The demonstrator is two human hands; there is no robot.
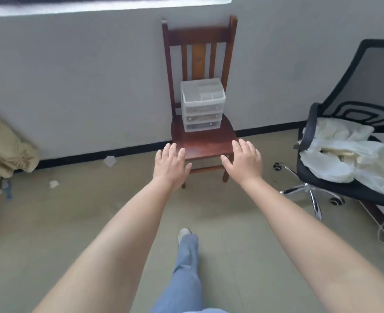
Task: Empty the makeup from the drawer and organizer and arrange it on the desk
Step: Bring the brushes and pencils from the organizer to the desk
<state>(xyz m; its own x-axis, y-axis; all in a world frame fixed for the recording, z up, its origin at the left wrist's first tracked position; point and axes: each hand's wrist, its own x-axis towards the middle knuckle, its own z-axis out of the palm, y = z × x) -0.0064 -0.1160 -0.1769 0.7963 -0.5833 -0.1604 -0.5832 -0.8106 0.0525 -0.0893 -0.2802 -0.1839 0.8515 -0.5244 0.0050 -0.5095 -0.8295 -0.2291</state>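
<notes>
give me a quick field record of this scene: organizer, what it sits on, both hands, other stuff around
organizer: clear plastic organizer, three drawers shut, open tray on top
contents: too blurred to tell
support: wooden chair against the wall; organizer sits at the back of the seat
left hand: open, fingers spread, empty, reaching toward the chair
right hand: open, empty, reaching toward the chair
contact with organizer: none
right side: black office chair holding white bags
left side: beige bedding
desk: not in view
</notes>
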